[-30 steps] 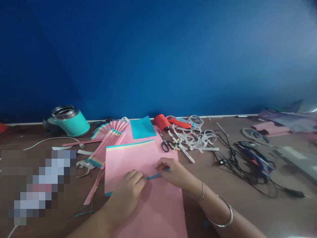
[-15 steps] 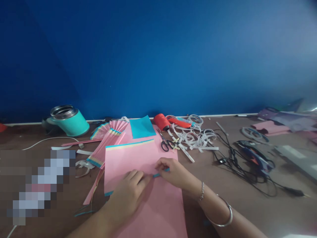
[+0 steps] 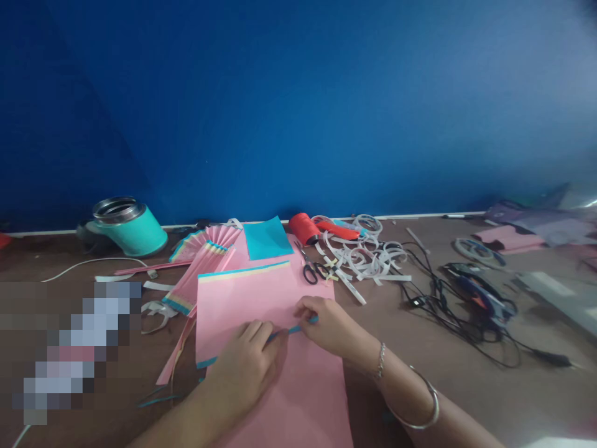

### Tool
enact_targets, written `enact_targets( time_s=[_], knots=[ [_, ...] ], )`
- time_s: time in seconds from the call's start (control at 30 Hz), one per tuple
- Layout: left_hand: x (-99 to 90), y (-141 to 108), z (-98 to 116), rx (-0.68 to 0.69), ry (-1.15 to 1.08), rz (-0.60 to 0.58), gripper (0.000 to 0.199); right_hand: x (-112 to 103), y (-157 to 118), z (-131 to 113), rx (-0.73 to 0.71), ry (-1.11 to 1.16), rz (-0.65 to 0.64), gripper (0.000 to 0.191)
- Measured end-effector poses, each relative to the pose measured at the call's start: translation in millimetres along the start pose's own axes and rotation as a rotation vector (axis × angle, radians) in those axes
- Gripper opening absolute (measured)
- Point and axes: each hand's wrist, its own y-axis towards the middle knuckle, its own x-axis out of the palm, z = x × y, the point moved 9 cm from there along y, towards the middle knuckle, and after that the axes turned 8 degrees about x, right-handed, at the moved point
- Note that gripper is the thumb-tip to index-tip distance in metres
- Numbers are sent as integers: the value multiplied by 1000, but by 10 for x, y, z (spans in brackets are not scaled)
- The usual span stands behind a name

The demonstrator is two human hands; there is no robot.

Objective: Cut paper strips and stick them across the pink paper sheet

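Note:
A pink sheet of paper with a blue and cream band along its top edge lies over a larger pink sheet. Along its lower edge runs a narrow blue paper strip. My left hand rests on that edge, fingers bent and closed at the strip; its thumb tip is partly hidden. Farther right, my right hand pinches the strip near its right end between thumb and fingers. Black-handled scissors lie just beyond my right hand.
Behind the sheets are a pleated pink paper fan, a blue paper piece and a red thread spool. Curled white strips and black cables spread to the right. A teal mug stands at the back left.
My left hand has shifted slightly, so more of the blue strip shows beside its fingers. My right hand stays nearly in place, still pinching.

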Motion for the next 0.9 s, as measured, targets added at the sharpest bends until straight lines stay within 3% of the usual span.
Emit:
enact_targets(
  time_s=[0.9],
  knots=[
    [16, -18, 49, 37, 90, 33, 34, -115, 1, 77, 46, -109, -19, 11]
  ],
)
